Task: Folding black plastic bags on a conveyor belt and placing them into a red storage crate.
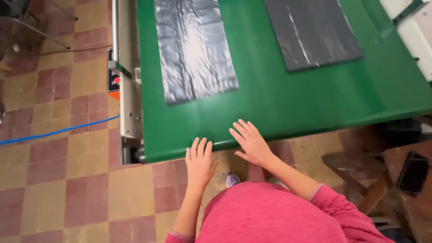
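A person in a pink top stands at the near end of a green conveyor belt (279,99), both bare hands spread flat and holding nothing. The left hand (199,163) hovers at the belt's near edge, fingertips just reaching the green; whether it presses down cannot be told. The right hand (250,143) lies palm-down across the same edge, fingers fanned onto the belt — a ready stance, it seems, for meeting whatever comes to this end.

Two flat plastic sheets lie on the belt, well apart from the hands. A glossy grey sheet (194,47) lies lengthwise toward the belt's left side, its near edge the closer to the hands; a darker, matt grey sheet (312,31) lies toward the far right, set slightly askew. Both lie smooth and unfolded, apart from each other.

Along the belt's left edge runs a pale metal frame (129,76) with a small control panel (113,78). A blue cable (58,132) crosses the checked tile floor (67,189) — and a dark phone (412,173) lies on a wooden bench (405,198) at right.
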